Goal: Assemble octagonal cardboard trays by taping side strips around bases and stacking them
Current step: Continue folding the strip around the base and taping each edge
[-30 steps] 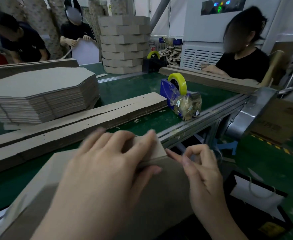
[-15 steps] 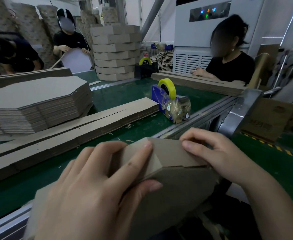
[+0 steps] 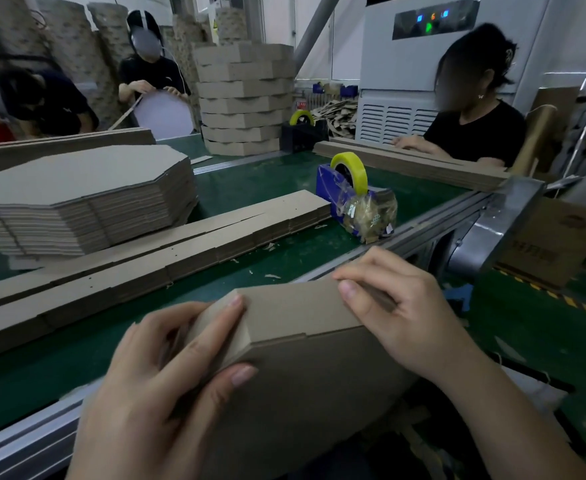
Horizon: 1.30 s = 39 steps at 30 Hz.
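- Gripping a half-built cardboard tray at one corner, the left hand is curling round it, thumb on the base, fingers on the side strip.
- The right hand is pinching the strip's upper edge.
- The tray is leaning over the green table's near rail.
- It is probably feeling light and stiff but easily creased, so gripping by folded corners is looking safest.
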{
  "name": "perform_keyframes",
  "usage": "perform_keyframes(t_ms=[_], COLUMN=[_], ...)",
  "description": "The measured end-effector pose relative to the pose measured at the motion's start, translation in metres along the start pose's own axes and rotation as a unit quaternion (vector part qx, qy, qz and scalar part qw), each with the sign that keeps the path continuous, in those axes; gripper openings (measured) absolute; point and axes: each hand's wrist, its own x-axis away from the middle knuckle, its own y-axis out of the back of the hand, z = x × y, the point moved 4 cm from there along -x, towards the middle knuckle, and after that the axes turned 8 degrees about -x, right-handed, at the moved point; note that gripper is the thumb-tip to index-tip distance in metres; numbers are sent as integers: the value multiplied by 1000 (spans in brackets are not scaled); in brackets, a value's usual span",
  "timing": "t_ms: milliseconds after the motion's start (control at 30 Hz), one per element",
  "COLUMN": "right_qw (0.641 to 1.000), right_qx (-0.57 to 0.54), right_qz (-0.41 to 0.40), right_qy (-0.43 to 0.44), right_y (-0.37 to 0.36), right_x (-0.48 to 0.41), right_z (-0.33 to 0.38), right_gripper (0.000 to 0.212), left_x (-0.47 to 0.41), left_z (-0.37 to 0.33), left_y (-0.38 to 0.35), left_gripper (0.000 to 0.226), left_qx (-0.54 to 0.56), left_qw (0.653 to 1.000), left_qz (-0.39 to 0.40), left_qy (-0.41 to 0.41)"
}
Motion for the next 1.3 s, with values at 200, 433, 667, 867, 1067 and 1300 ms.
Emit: perform_keyframes(t_ms=[200,433,667,867,1067,1300], right_qw=[999,996,985,982,981,980], right_qx=[17,-51,-57,-51,-52,-72], right_qz=[-23,52,140,163,173,178], right_qy=[28,-53,-86,-83,-71,-51], right_y=[-14,-13,-9,-12,-17,-20], right_x=[-4,-14,-27,-33,-34,-33], right_z=[4,-2,-17,-21,-20,-14], right_gripper=[34,29,18,24,22,22], left_x=[-13,-40,-40,-39,-40,-55], left_z=[1,-24,-18,-8,-6,-21], left_y=[-5,-29,-34,-29,-29,-38], left_gripper=[40,40,42,44,39,40], left_qx=[-34,-126,-87,4,-16,-129], left_qw=[995,973,986,994,992,970], left_qz=[91,157,123,102,116,176], left_qy=[-16,-110,-72,-28,-51,-107])
